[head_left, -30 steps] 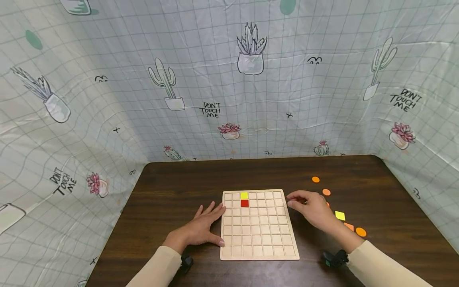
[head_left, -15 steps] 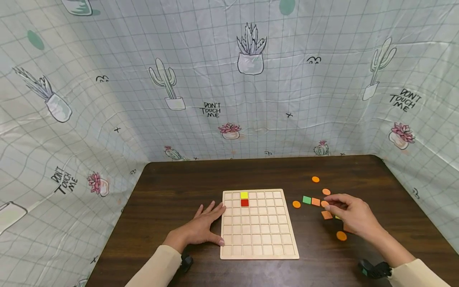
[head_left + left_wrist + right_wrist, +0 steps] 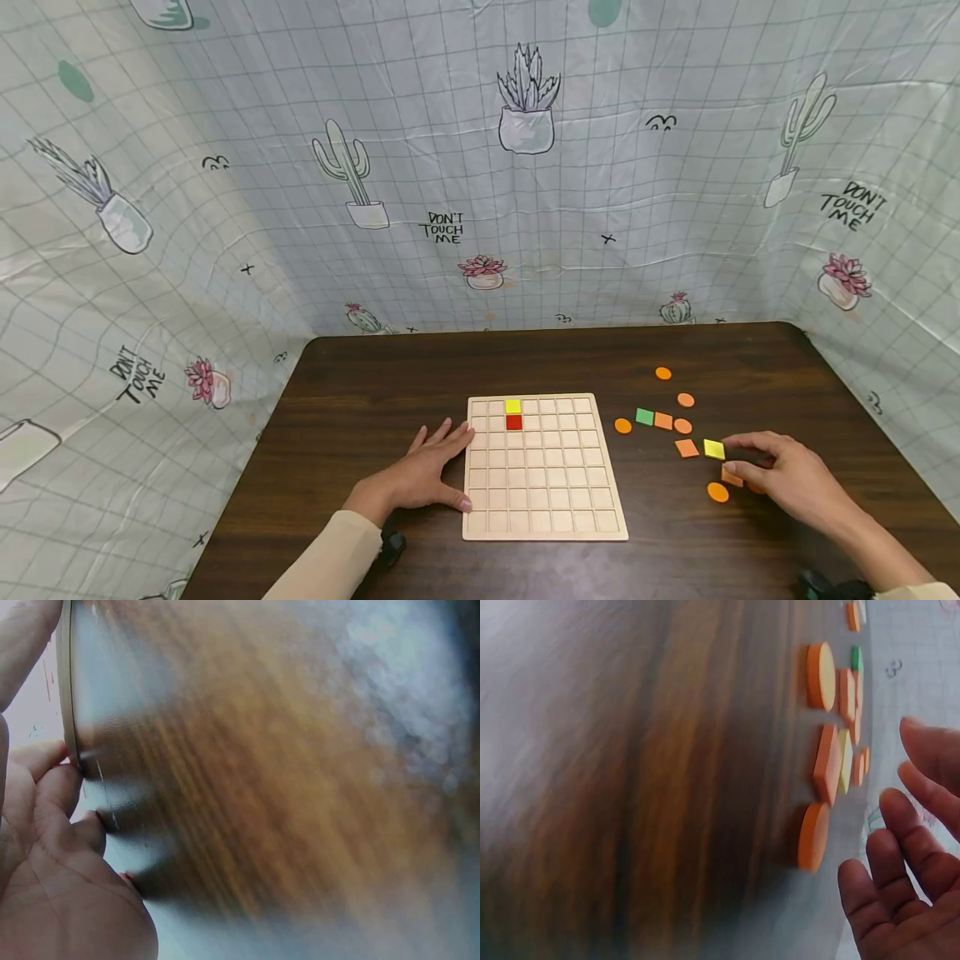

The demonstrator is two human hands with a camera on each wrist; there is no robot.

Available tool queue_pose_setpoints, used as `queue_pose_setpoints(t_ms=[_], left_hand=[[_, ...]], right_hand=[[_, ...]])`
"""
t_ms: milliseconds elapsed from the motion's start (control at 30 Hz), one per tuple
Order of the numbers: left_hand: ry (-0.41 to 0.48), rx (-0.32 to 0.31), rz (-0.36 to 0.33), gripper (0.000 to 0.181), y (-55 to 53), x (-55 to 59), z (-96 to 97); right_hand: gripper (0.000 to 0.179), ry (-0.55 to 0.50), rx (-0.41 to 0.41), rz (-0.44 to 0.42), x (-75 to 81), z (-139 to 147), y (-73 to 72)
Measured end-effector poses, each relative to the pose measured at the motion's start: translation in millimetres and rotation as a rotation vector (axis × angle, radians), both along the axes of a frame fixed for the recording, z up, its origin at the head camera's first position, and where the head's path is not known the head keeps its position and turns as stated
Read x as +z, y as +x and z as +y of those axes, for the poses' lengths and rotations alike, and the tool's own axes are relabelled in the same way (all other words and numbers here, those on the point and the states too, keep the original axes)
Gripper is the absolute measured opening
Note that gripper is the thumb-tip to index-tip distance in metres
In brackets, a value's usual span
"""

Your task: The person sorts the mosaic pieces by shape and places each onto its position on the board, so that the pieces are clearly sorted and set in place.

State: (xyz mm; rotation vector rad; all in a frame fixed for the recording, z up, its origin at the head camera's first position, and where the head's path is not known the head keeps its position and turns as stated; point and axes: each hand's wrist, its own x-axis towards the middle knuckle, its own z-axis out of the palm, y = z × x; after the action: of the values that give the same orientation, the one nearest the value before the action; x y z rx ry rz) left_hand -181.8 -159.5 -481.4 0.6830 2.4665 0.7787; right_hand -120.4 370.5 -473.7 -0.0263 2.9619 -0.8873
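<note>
My left hand (image 3: 412, 477) rests with fingers spread against the left edge of a pale wooden grid board (image 3: 545, 479); its thumb is at the lower left corner. A yellow square tile (image 3: 513, 407) and a red square tile (image 3: 513, 422) sit one below the other in the board's upper rows. To the right, my right hand (image 3: 791, 477) hovers over loose pieces, fingers loosely bent and holding nothing. Its fingertips are right beside another yellow tile (image 3: 714, 450) and an orange tile (image 3: 732, 476). In the right wrist view, the hand (image 3: 907, 862) stands apart from the orange disc (image 3: 814, 836).
Between board and right hand lie a green tile (image 3: 644, 417), orange tiles such as this square (image 3: 686, 448), and several orange discs, one disc (image 3: 622, 426) close to the board. The dark wooden table (image 3: 390, 375) ends at a patterned curtain (image 3: 420, 275).
My right hand has moved from the board's right edge, over the loose pieces, to their far right side, uncovering the green tile and several orange pieces. The left hand has stayed on the board's edge.
</note>
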Motion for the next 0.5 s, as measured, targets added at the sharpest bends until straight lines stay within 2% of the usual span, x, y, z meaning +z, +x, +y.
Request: queue_pose_setpoints(t_ms=[267,500], left_hand=[[0.005,0.004,-0.005,0.108,1.0,0.4,0.6],[0.003,0.003,0.002,0.108,0.8,-0.9,0.2]], right_hand=[[0.037,0.063,0.052,0.059,-12.6,12.9,6.6],[0.033,0.059,0.048,0.071,-19.4,14.8,6.8]])
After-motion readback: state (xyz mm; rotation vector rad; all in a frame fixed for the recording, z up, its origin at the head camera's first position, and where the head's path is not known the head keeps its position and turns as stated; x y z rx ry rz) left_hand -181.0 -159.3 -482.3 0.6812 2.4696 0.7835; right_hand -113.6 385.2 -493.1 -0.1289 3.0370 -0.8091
